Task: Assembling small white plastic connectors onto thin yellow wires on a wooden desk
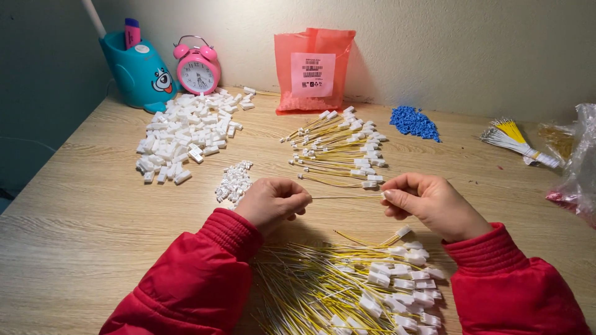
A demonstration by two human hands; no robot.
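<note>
The left end of the thin yellow wire [345, 197] is concealed inside the closed fingers of the left hand [273, 202]; the right end is covered by the fingertips of the right hand [427, 203], so any terminal fitted there cannot be determined. The large heap of yellow wires with white plastic connectors [354, 288] is cut off by the lower edge of the frame and partly covered by both red padded sleeves [192, 279]. At the right edge, a clear crinkled plastic bag [580, 162] is cropped, and its contents cannot be identified. At the upper left, a white rod [93, 17] standing in the teal plastic pen holder [138, 73] is cut off by the top edge. The dial of the pink round alarm clock [197, 69] is too small to be read.
</note>
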